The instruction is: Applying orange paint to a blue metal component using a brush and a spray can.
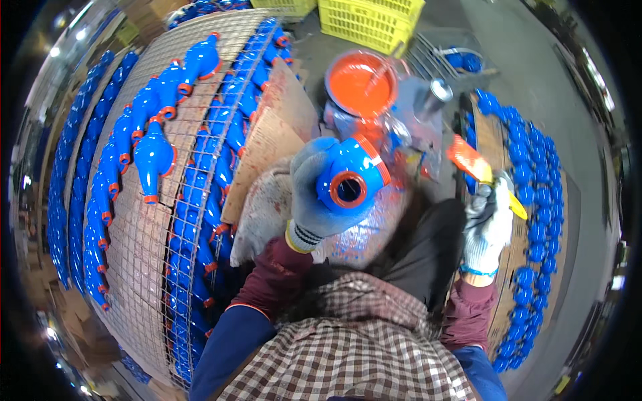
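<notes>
My left hand [307,194], in a grey-white glove, is closed around a glossy blue valve body [334,170] in front of me. A round opening edged in orange-red faces me, and its flange rim is orange-red too. To the right, my gloved right hand [489,217] grips a paintbrush [470,160] by its yellow handle. Wet orange-red paint covers the bristles, which are apart from the valve body. Beyond my left hand stands a round tub [329,90] of orange-red paint [354,80], with what looks like a stick leaning in it.
Several blue parts with red ends lie on a wire-mesh rack [144,220] at left, with more underneath. Blue parts line a board [507,267] at right. Yellow crates [371,25], a metal can [438,93] and a wire basket [428,60] stand beyond. Cardboard [264,150] leans by the rack.
</notes>
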A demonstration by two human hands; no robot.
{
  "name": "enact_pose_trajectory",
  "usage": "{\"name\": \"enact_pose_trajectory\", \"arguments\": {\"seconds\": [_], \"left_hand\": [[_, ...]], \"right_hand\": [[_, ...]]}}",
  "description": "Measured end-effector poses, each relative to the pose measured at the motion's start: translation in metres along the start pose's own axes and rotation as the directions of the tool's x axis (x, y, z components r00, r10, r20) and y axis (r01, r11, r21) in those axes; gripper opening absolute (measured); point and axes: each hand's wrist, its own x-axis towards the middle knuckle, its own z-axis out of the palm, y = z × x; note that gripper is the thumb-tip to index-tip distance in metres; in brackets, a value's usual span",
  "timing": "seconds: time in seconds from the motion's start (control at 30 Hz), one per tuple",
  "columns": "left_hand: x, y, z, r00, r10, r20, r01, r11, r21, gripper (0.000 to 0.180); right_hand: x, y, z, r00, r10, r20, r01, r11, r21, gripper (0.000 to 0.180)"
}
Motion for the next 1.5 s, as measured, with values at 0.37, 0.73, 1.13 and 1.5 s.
{"name": "enact_pose_trajectory", "arguments": {"seconds": [0.37,0.73,1.13,1.5], "left_hand": [[-0.022,0.05,0.022,0.959,0.254,0.125,-0.252,0.967,-0.035,0.084],[-0.019,0.064,0.019,0.903,0.338,0.267,-0.364,0.93,0.056,0.073],[-0.03,0.06,0.022,0.955,0.198,0.221,-0.215,0.975,0.057,0.089],[-0.015,0.079,0.002,0.965,-0.192,0.18,0.179,0.98,0.084,0.078]], "right_hand": [[-0.061,-0.039,-0.011,0.989,0.123,0.087,-0.091,0.947,-0.307,0.021],[-0.065,-0.054,-0.019,0.98,-0.054,0.193,0.13,0.904,-0.407,0.018],[-0.075,-0.059,-0.031,0.594,-0.264,0.76,0.723,0.589,-0.361,0.021],[-0.089,-0.052,-0.037,0.497,-0.171,0.851,0.83,0.38,-0.408,0.028]]}}
